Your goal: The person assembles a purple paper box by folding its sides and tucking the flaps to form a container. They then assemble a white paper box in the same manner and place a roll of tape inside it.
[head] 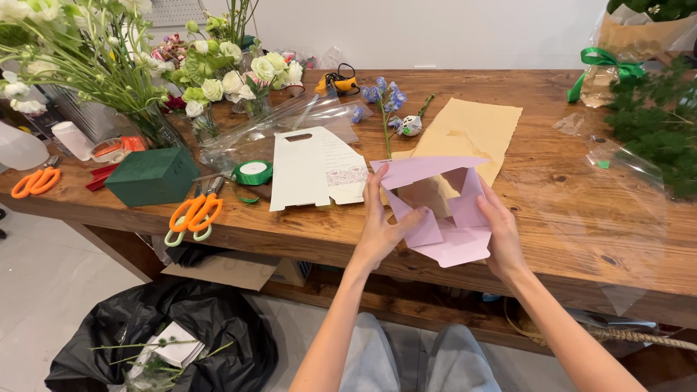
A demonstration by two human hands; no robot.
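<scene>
A half-formed box of pale pink card [443, 210] stands open at the near edge of a wooden worktable [581, 210], held between two bare hands. Its flaps splay outward (one wide panel juts up and back, others fold down toward the table's rim), showing a brownish inside. The left hand [381, 229] grips one lower flap; the right hand [499, 232] steadies the opposite side.

A single head-worn camera looks steeply down and forward over a wooden workbench [581, 218] from close range, taking in the near table edge, the person's lap and the floor below.
</scene>
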